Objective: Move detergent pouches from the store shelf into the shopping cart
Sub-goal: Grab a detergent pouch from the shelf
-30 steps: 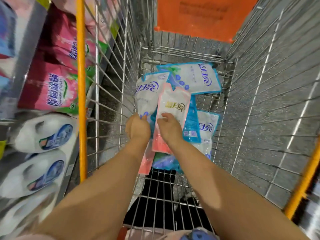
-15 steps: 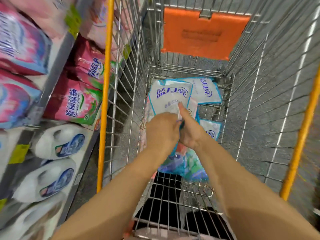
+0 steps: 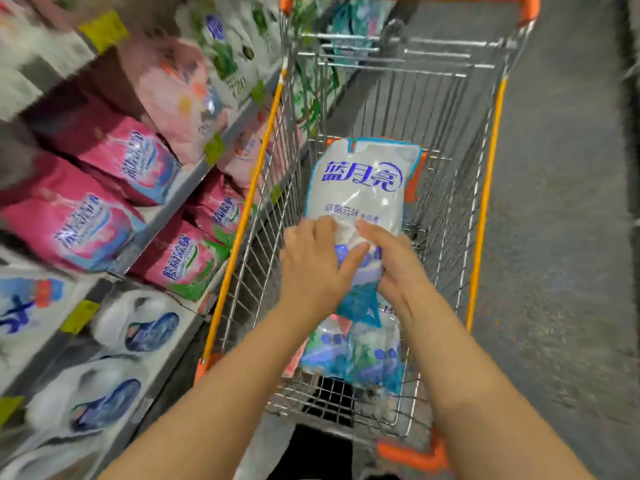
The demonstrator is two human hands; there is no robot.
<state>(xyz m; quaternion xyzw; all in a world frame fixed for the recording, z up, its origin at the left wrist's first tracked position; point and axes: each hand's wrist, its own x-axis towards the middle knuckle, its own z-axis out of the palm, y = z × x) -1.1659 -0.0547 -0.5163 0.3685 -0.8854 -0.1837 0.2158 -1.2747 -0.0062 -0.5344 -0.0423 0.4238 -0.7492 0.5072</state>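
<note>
Pouch held over the cart

Your left hand and right hand both clamp the white pouch's lower half, its long axis pointing toward the cart's far end.

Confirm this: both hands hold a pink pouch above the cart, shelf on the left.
Not quite: the pouch is white and blue, not pink. The head view shows the left hand and right hand holding it above the cart, with the shelf on the left.
</note>
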